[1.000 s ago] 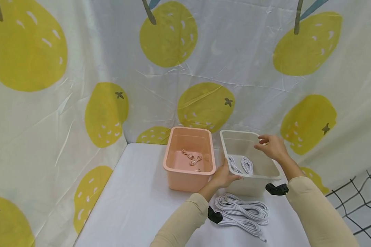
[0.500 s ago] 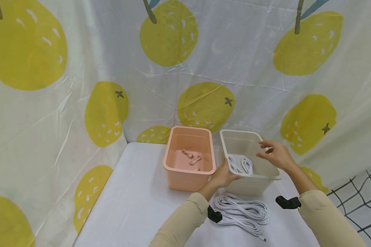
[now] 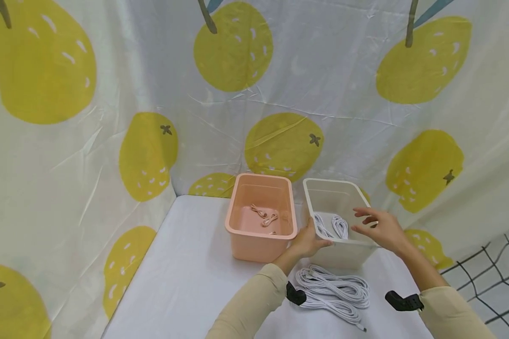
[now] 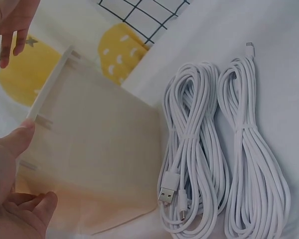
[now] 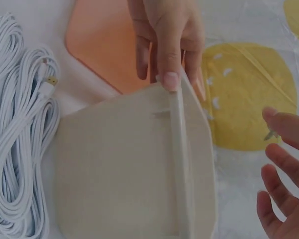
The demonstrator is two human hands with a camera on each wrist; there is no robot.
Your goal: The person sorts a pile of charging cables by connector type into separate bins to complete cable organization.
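Observation:
My left hand (image 3: 306, 241) grips the near left corner of a cream plastic bin (image 3: 341, 256), its thumb over the rim. In the right wrist view, that thumb lies along the bin's edge. White coiled cables (image 3: 340, 227) lie inside the bin. Above its right side hovers my right hand (image 3: 385, 230), fingers loosely bent and apart, with nothing between them. Several long white USB cables (image 4: 194, 134) lie bundled on the table in front of the bin; one plug (image 4: 168, 186) faces up in the left wrist view.
A peach bin (image 3: 258, 247) stands left of the cream one, with small bundled peach cables (image 3: 269, 220) inside. Behind hangs a fruit-printed curtain (image 3: 216, 127). A black wire grid pattern (image 3: 492, 278) shows at the right. The tabletop (image 3: 186, 282) is white.
My right hand has moved down and toward me along the cream bin's right side, its fingers spreading a little. The left hand keeps its grip; bins and cables stay put.

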